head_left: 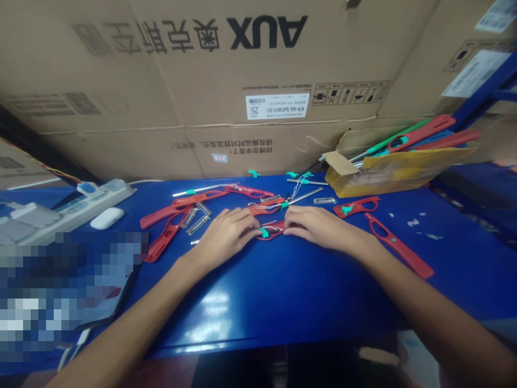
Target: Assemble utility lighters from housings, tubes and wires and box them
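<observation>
My left hand (226,231) pinches the left end of a red lighter casing half (275,233) just above the blue table. A green trigger (264,233) and thin white wires show inside it. My right hand (317,225) has its fingers closed on the casing's right end; the fingertips of both hands partly hide it. Right behind lies another red casing half (266,206) with white wires, a green piece (285,205) and a metal tube (306,196). Clear fuel tanks (197,224) lie left of my left hand.
Red casing parts (163,237) lie at the left, others (399,248) at the right. A cardboard box (399,172) of lighters stands at the back right, before a large carton (181,97). A power strip (81,210), white earbud case (107,217) and blurred-out device (68,291) are left.
</observation>
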Motion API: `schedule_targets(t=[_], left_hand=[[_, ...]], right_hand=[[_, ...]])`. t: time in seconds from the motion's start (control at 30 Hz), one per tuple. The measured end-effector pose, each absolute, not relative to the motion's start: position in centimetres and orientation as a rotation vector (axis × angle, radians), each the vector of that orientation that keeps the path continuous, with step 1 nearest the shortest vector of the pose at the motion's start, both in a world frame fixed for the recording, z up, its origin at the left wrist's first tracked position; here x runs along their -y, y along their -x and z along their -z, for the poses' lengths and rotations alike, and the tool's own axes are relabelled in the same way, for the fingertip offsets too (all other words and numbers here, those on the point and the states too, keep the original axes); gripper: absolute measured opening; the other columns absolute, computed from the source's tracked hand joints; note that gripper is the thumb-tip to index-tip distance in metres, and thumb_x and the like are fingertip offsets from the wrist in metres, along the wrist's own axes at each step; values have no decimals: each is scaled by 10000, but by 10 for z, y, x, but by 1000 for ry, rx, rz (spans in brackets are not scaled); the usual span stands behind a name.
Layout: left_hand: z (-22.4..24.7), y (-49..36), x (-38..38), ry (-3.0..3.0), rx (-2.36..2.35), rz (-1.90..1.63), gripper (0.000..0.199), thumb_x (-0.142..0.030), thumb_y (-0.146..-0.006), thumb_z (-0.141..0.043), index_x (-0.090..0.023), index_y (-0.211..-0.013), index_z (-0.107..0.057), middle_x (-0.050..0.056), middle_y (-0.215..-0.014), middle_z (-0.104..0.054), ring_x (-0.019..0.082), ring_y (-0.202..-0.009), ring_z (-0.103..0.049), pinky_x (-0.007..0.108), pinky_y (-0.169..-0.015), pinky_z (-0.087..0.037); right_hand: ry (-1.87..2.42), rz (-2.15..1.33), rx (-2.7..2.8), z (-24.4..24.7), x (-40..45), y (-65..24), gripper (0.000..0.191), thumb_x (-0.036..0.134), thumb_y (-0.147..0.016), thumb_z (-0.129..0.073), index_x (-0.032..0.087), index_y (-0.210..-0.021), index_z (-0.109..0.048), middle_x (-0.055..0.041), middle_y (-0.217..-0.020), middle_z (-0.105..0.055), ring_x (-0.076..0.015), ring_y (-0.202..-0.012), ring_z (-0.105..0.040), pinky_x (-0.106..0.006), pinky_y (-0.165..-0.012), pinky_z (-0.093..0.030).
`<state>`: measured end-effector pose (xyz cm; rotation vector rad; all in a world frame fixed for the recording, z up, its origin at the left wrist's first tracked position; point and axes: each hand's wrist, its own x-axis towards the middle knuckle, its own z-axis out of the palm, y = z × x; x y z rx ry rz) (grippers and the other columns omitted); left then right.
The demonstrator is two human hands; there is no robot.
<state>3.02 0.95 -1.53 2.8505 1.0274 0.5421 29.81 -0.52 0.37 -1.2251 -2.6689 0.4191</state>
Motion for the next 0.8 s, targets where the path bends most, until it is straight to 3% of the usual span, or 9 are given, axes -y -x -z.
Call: schedule_targets(t=[0.3,0.5,0.8], left_hand=[[14,-31,-9,-2762,-1099,-539,180,-365,-982,-642,-202,-908,-653,15,-946,-714,213,-881,-619,351,-812,-387],[11,-29,-7,-2785,-1063,-558,216,-372,-1017,-582,-187,-904,-596,22,-919,-676,200,-844,-599,344,-791,-376],[17,-35,-8,-2795,-1024,-531,201,-349,-1025,-572,-193,-902,-602,22,-963,-689,204,-922,-621,341,-829,-369]], right_hand=[[1228,-435,2670,-4,5,-298,199,331,-1009,-568,179,-944,-678,-53,-1005,-668,-185,-877,-636,-303,-750,-440],[1231,-461,2657,-5,6,-297,193,325,-1008,-566,186,-933,-676,-55,-996,-667,-183,-867,-633,-303,-744,-442],[1223,-470,2642,-4,6,-298,165,304,-996,-575,193,-933,-681,-53,-979,-665,-186,-859,-633,-317,-743,-451]])
